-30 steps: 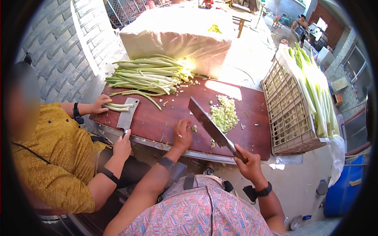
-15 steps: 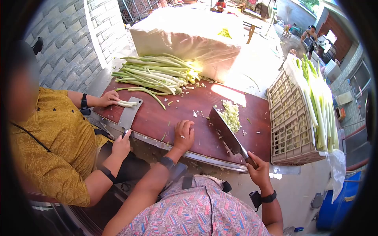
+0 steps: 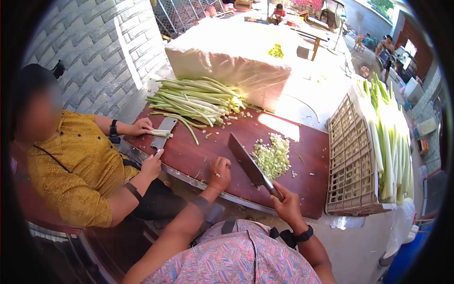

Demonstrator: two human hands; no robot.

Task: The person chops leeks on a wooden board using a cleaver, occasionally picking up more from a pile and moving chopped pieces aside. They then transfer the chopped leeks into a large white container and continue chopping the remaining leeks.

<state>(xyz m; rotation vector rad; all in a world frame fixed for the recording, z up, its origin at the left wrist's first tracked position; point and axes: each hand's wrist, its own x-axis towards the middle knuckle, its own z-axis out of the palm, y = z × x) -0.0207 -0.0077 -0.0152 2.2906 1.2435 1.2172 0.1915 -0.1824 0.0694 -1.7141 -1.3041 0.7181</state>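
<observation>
My right hand [image 3: 286, 207] is wrapped round the handle of a cleaver [image 3: 249, 163]. The dark blade slants up and left over the red-brown board [image 3: 302, 189], along the left side of a heap of chopped green onion [image 3: 273, 157]. My left hand [image 3: 220, 174] rests at the board's near edge, fingers curled in with nothing visible in them. Whole green onions [image 3: 194, 102] lie in a pile at the board's far left. A co-worker on the left holds cut white stalks [image 3: 161, 133] with one hand and a second cleaver [image 3: 166, 128] with the other.
At the right stands a plastic crate [image 3: 352, 161] with long green onions [image 3: 390, 146] upright in it. Behind the board is a large cloth-covered block [image 3: 227, 61]. A brick wall [image 3: 90, 57] rises on the left; other people are in the background.
My right hand has moved the cleaver left relative to the chopped heap, which now shows more fully. My left hand stays curled near the board edge. The whole view has shifted slightly.
</observation>
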